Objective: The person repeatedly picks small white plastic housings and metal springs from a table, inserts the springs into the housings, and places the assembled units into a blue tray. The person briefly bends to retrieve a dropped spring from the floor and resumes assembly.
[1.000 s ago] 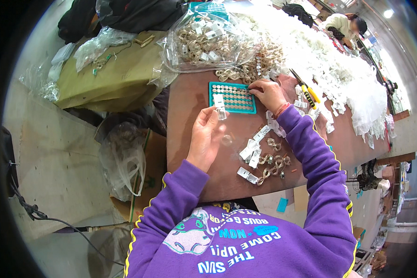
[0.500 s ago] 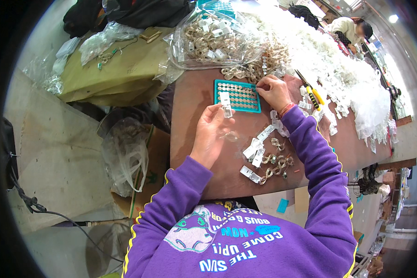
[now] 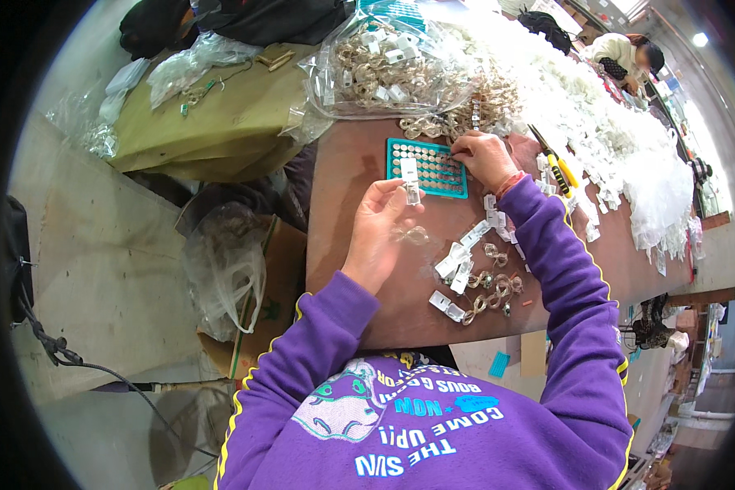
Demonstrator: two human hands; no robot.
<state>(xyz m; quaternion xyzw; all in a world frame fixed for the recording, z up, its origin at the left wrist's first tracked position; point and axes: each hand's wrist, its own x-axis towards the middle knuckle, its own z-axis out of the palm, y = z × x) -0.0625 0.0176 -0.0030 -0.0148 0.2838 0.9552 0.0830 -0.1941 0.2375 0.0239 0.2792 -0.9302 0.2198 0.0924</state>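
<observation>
My left hand [image 3: 377, 227] grips a small white plastic battery case [image 3: 410, 173] between thumb and fingers, upright in front of the tray. A loop of thin, pale wire [image 3: 414, 235] hangs beside that hand. Behind the case lies a teal tray [image 3: 451, 193] with rows of round silver button cells [image 3: 429, 167]. At the tray's far right corner is my right hand [image 3: 492, 162], its fingertips pinched together over the cells. Whatever sits between those fingertips is too small to make out.
More white cases [image 3: 457, 265] with coiled wires [image 3: 498, 290] lie near the table's front edge. Yellow-handled cutters [image 3: 562, 173] rest at right, by a large white heap [image 3: 621, 147]. A clear bag [image 3: 384, 73] of cases stands behind. Another person [image 3: 625, 57] is at far right.
The whole view has shifted slightly. My right fingertips have moved a little left, in over the tray's corner. My left hand still holds the battery case in nearly the same place.
</observation>
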